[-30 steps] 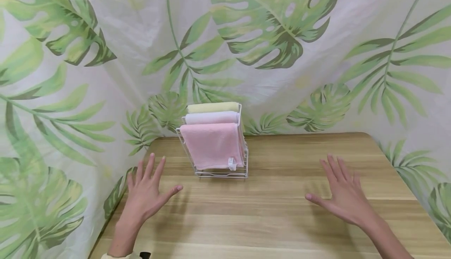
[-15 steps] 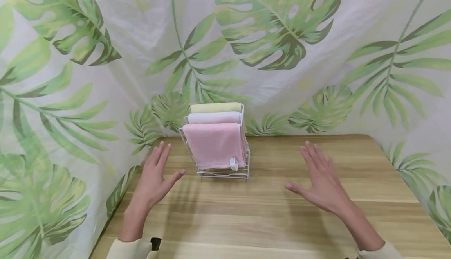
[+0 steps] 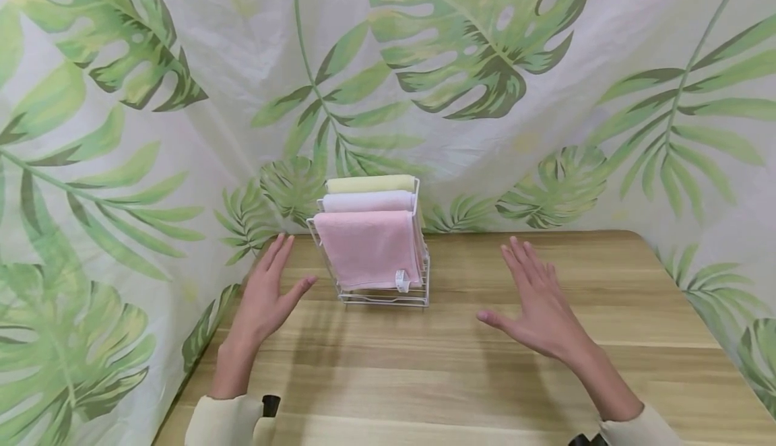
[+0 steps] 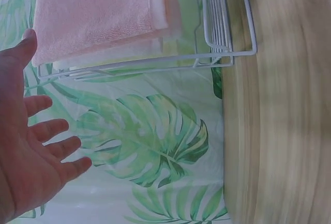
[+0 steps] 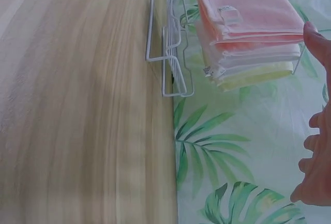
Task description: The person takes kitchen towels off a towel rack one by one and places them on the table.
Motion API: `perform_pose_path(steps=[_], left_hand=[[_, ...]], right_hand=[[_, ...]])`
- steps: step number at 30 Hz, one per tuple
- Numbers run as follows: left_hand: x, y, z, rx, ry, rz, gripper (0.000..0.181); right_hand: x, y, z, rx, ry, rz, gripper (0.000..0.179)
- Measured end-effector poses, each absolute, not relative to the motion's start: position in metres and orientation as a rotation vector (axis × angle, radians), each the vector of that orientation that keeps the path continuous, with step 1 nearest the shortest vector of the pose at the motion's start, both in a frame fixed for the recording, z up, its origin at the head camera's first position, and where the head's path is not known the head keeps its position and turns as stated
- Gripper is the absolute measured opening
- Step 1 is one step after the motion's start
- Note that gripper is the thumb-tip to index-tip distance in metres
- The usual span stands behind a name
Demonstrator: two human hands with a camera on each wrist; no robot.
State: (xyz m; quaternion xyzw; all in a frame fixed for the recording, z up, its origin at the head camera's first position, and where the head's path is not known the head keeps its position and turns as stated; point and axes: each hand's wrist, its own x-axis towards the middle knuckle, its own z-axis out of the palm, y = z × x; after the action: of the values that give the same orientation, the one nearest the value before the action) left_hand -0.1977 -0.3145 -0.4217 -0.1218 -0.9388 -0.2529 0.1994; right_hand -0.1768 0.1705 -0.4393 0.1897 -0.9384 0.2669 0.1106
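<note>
A white wire rack (image 3: 383, 300) stands on the table, left of its middle. Over its bars hang a pink towel (image 3: 370, 250) in front, a white towel (image 3: 366, 201) behind it and a pale yellow towel (image 3: 371, 183) at the back. A small white tag (image 3: 401, 281) shows low on the pink one. My left hand (image 3: 263, 304) hovers just left of the rack, fingers straight and thumb spread. To the right, farther off, my right hand (image 3: 539, 311) is held the same way. Neither hand touches the rack or holds anything.
The wooden table (image 3: 418, 378) reaches to a leaf-patterned cloth (image 3: 473, 149) hanging behind it and along its left side. Rounded corners end the table's far edge. Light sleeves (image 3: 221, 422) cover both forearms.
My right hand has moved left and forward, nearer the rack. My left hand has shifted slightly forward and right. The rack and towels stay in place; the view has shifted a little.
</note>
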Motion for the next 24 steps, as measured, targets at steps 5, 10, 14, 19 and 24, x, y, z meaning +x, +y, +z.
perform_pose_path(steps=[5, 10, 14, 19, 24], left_hand=[[-0.213, -0.310, -0.417, -0.342, -2.541, -0.798, 0.080], [-0.228, -0.300, -0.412, -0.310, -2.405, -1.116, 0.067], [-0.238, -0.292, -0.408, -0.266, -2.273, -1.420, 0.056], [-0.249, -0.285, -0.405, -0.284, -2.151, -1.633, 0.047], [-0.254, -0.281, -0.408, -0.275, -2.082, -1.690, 0.036]], right_hand=[[-0.181, 0.164, -0.434, 0.577, -2.741, 0.817, 0.118], [-0.183, 0.157, -0.429, 0.596, -2.739, 0.837, 0.120], [-0.186, 0.151, -0.424, 0.612, -2.733, 0.848, 0.120], [-0.193, 0.143, -0.415, 0.652, -2.714, 0.828, 0.119], [-0.203, 0.132, -0.405, 0.705, -2.695, 0.826, 0.119]])
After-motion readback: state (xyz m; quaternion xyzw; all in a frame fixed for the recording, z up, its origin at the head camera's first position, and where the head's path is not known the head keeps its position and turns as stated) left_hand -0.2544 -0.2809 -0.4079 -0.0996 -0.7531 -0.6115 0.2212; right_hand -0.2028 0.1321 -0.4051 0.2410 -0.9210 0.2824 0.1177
